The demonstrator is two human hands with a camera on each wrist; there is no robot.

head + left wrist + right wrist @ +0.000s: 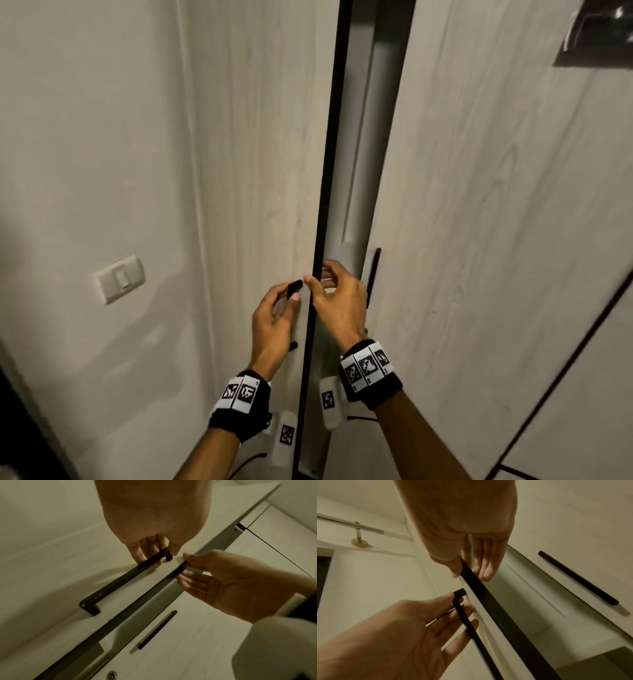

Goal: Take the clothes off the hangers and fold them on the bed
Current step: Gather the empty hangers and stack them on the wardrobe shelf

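Observation:
No clothes or hangers show in any view. I face a pale wood-grain wardrobe. Its left door (260,171) stands slightly ajar, its dark edge (322,205) in front of a narrow grey gap. My left hand (289,298) hooks its fingers behind the top of that door's black bar handle (120,580), thumb at the handle's end. My right hand (317,275) pinches the door edge (488,595) just above, thumb on the front face and fingers behind it. What lies inside the wardrobe is hidden.
The right door (496,205) is closed and carries its own black handle (373,274). A light switch (120,279) sits on the wall to the left. A metal rail (351,524) is fixed high on that wall. A round lock (111,675) sits low on the right door.

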